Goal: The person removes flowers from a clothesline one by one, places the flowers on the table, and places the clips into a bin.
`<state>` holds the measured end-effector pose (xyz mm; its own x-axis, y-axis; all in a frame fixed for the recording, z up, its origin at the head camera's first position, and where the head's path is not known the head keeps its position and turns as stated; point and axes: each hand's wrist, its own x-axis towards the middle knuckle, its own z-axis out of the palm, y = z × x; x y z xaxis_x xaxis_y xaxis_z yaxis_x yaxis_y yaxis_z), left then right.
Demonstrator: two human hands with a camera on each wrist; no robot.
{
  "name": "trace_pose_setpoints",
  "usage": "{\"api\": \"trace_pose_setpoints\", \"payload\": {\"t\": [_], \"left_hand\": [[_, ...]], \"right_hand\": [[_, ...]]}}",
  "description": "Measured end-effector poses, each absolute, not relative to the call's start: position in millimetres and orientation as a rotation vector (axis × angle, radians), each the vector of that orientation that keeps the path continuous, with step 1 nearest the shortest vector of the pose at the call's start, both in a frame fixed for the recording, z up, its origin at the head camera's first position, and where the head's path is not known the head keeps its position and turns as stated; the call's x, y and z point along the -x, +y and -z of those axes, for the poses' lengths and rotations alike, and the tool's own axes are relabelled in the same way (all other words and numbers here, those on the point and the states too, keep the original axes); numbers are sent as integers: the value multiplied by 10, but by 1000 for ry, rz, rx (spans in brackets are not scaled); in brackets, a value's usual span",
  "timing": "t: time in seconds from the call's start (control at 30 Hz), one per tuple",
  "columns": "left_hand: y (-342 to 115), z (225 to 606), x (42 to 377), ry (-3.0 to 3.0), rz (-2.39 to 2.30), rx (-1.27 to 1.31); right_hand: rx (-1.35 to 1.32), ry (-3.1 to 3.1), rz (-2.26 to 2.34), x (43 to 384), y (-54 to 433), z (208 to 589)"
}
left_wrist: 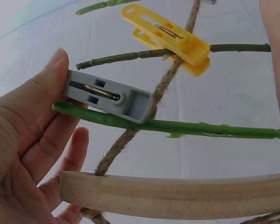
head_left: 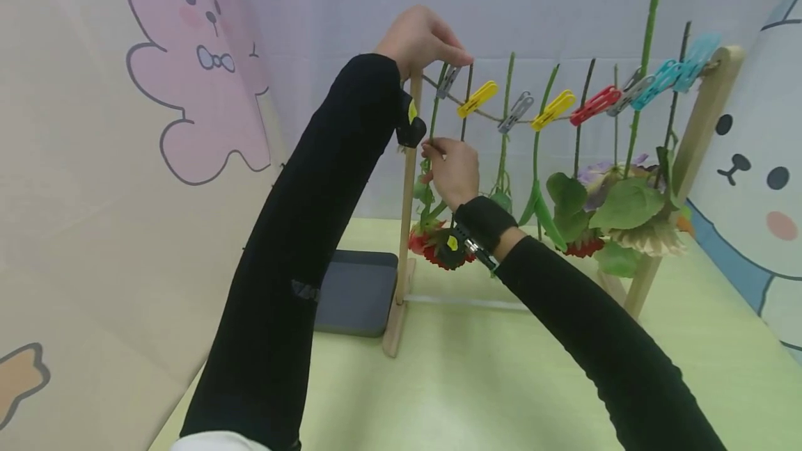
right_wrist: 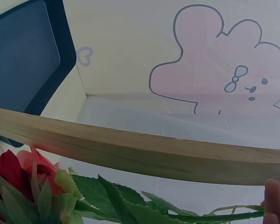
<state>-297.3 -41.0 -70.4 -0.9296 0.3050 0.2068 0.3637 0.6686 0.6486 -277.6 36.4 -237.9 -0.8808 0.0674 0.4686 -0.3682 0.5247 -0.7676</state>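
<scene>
At the left end of a rope (left_wrist: 163,86), my left hand (head_left: 418,39) pinches the handle end of a grey clothespin (left_wrist: 109,96) between thumb and fingers. The clothespin's nose is at the rope, right beside a green flower stem (left_wrist: 200,128) that crosses it. Lower down, my right hand (head_left: 456,171) pinches this stem with its fingertips. The flower hangs head down, with green leaves (right_wrist: 121,198) and a red and pink bloom (right_wrist: 37,165) below. Just to the right, a yellow clothespin (left_wrist: 170,35) clips a darker stem (left_wrist: 116,59) to the rope.
The rope runs between a left wooden post (head_left: 407,193) and a right wooden post (head_left: 702,124). More upside-down flowers hang there from grey, yellow, red (head_left: 595,105) and blue clothespins. A dark tray (head_left: 357,291) lies on the table (head_left: 438,381) behind the left post's foot.
</scene>
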Motion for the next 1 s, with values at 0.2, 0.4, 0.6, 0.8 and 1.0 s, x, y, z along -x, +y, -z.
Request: {"api": "trace_pose_setpoints", "payload": {"t": [0.2,0.4,0.6,0.8,1.0], "left_hand": [[-402,676,2964,-2756,1177,504],[-394,647,2947,-2699,1248,510],[-452,635,2914,-2620,1372,590],[-573,603,2829,-2494,1491,677],[-801,606,2671,-2299,1616,768]], "right_hand": [[-248,-2340,-1298,2751,354,2407],[-275,-2348,-1285,2723,360,2465],[-308,-2376,-1240,2680,395,2550],[-388,-2375,-1151,2604,416,2631],[-555,-2322,-859,2447,411,2675]]}}
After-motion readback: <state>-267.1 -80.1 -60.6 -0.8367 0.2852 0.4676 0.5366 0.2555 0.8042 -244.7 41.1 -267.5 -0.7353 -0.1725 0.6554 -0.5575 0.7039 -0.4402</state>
